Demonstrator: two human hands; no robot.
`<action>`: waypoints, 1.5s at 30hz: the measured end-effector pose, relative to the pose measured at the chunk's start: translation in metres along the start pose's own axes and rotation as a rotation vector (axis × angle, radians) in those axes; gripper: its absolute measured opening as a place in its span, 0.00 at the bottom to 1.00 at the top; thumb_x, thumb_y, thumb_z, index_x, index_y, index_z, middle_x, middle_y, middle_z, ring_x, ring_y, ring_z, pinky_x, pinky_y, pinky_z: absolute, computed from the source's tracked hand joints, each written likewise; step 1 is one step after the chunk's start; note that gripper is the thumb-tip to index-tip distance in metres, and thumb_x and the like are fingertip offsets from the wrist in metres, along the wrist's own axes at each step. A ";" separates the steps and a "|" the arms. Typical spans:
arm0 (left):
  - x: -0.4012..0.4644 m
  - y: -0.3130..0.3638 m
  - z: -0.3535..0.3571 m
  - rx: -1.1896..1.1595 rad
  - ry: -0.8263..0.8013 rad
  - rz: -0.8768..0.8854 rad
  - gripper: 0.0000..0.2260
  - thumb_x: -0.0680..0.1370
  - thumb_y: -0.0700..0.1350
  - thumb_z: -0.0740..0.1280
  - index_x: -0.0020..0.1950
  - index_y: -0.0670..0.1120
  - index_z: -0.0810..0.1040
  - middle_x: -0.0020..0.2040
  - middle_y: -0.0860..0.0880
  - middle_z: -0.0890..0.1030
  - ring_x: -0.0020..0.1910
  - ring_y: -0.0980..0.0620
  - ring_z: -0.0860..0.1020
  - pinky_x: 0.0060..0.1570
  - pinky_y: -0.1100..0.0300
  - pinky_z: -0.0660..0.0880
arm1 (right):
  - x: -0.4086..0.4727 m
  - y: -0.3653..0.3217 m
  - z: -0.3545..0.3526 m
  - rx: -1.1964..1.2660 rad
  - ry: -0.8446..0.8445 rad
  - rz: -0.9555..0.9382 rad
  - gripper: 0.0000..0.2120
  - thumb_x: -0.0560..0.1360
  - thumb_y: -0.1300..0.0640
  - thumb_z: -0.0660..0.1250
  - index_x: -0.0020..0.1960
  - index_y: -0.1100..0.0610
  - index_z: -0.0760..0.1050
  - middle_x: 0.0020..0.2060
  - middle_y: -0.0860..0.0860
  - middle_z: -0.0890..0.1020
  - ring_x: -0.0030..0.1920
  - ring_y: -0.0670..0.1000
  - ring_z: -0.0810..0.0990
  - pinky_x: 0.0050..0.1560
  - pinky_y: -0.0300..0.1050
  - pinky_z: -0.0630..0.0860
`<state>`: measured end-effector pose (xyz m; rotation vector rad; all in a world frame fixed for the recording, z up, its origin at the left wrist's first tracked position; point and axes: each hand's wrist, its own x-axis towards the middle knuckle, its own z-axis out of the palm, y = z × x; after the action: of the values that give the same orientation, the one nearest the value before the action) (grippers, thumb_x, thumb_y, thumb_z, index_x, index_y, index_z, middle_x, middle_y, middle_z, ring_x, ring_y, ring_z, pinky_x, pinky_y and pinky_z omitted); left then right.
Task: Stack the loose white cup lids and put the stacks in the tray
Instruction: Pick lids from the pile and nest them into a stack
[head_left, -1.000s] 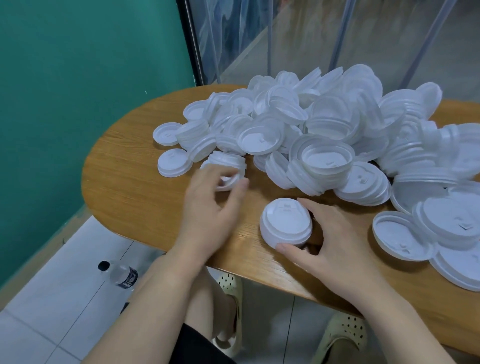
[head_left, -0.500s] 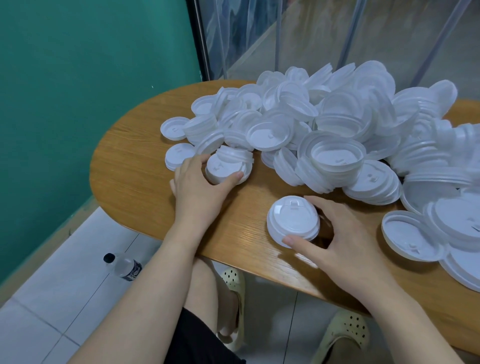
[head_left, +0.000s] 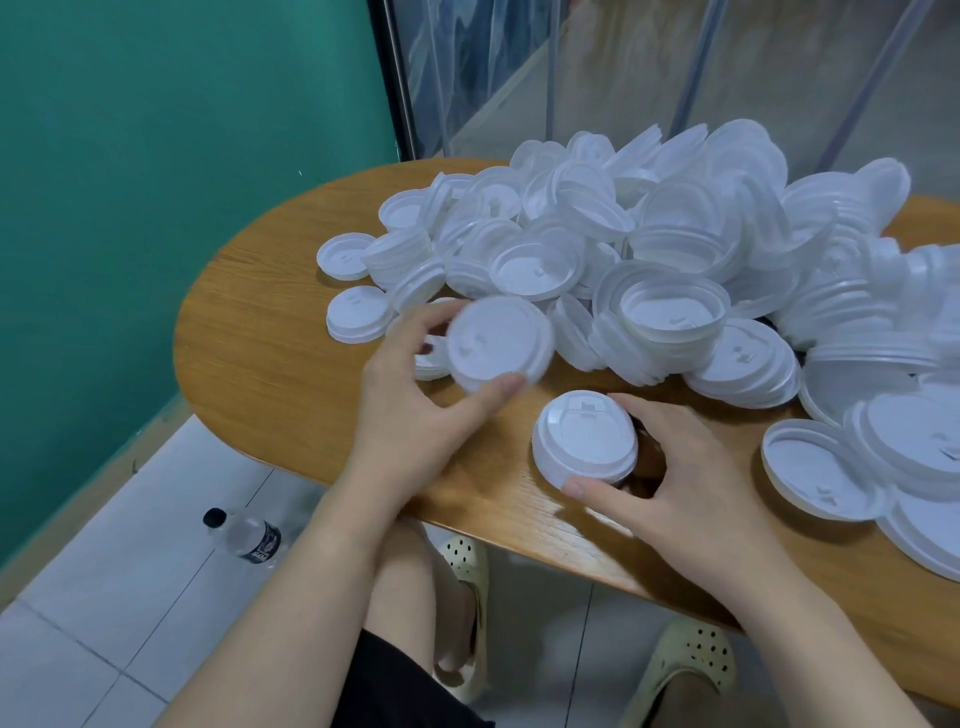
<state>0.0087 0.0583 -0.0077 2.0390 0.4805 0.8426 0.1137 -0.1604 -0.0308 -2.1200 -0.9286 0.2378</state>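
1. White plastic cup lids (head_left: 649, 249) lie in a large loose heap across the far half of the wooden counter (head_left: 270, 332), reaching from near its rounded left end to its right edge; some are nested in short tilted stacks, others lie singly, dome up or dome down.
2. Head view, left hand (head_left: 410, 400): thumb and fingers (head_left: 506, 385) curl round a raised lid (head_left: 498, 340), pinching it by the rim at the near edge of the heap. The lid is tilted and blurred.
3. Head view, right hand (head_left: 680, 483): thumb below and fingers behind curl round a short stack of lids (head_left: 584, 441), which stands dome up on the counter near its front edge, just apart from the heap.
4. Two single lids (head_left: 358, 312) lie flat on the counter at the left margin of the heap, near the rounded end.
5. Larger lids (head_left: 815, 467) overlap one another toward the front right edge of the counter.
6. Below the counter: pale tiled floor (head_left: 104, 597), a plastic bottle (head_left: 244, 535) with a black cap lying on it, and two perforated cream shoes (head_left: 691, 660). A green wall (head_left: 156, 156) stands to the left.
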 end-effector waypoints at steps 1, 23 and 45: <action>-0.003 0.003 0.004 -0.010 -0.099 0.008 0.27 0.67 0.60 0.77 0.63 0.52 0.79 0.58 0.59 0.82 0.59 0.59 0.78 0.59 0.68 0.70 | 0.000 0.001 0.000 -0.001 -0.002 -0.001 0.34 0.64 0.36 0.78 0.66 0.34 0.69 0.57 0.27 0.72 0.62 0.29 0.67 0.58 0.28 0.64; -0.012 0.008 0.034 0.054 -0.486 -0.005 0.26 0.66 0.55 0.83 0.62 0.55 0.81 0.55 0.60 0.81 0.58 0.59 0.78 0.56 0.69 0.71 | 0.001 0.003 0.002 -0.001 -0.010 -0.013 0.41 0.61 0.34 0.80 0.69 0.32 0.65 0.61 0.32 0.74 0.63 0.35 0.70 0.63 0.38 0.66; 0.044 -0.033 0.021 0.596 0.084 -0.130 0.27 0.71 0.71 0.70 0.60 0.53 0.78 0.54 0.57 0.77 0.61 0.49 0.70 0.57 0.58 0.55 | 0.002 0.001 0.003 -0.043 -0.014 -0.019 0.40 0.62 0.29 0.73 0.71 0.37 0.68 0.62 0.35 0.74 0.63 0.35 0.69 0.59 0.28 0.63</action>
<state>0.0542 0.0914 -0.0265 2.4761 0.9942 0.7666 0.1140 -0.1579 -0.0334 -2.1509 -0.9690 0.2248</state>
